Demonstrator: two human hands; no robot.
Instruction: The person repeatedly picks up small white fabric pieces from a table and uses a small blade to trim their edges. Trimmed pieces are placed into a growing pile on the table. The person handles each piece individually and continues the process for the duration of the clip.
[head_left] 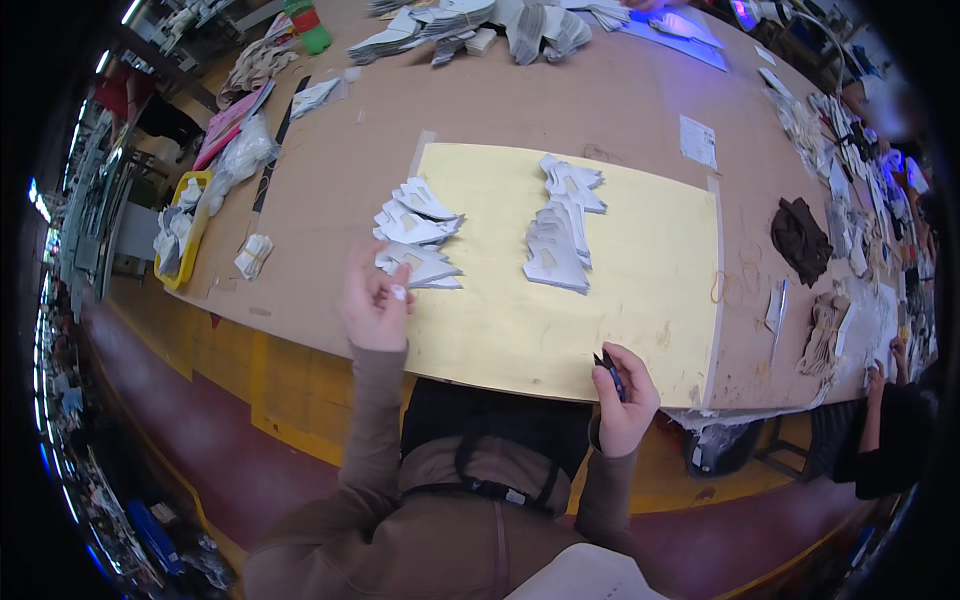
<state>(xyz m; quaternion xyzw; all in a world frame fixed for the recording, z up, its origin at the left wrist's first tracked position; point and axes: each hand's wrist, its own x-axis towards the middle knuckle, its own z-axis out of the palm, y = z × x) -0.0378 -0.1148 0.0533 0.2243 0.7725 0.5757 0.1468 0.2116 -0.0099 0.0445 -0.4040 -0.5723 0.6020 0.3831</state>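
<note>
A pair of snips (pixel 616 384) with dark blades and a blue handle is gripped in the curled fingers of the right hand (pixel 625 396), its points aimed up and away from the body over the near edge of the cream sheet (pixel 480 345). The left hand (pixel 377 300) is raised at the near end of the left stack of white pieces (pixel 415 232), with its fingers bent; a small white bit (pixel 399 292) is seen at the fingertips, but because of blur it cannot be told whether it is pinched there or wrapped round a finger, nor whether the stack is touched. The right stack of white pieces (pixel 560 240) is laid out on the sheet in overlapping layers, well apart from the left one, which lies across the sheet's left edge and partly on the brown table (pixel 330 190).

The fanned layers could be knocked out of order if the left stack were brushed by the wrist or sleeve. A piece could be nicked, or a left finger pricked, if the snips were carried across with their points exposed. The small white bit, if loose, could be dropped and lost among pieces of the same colour
</note>
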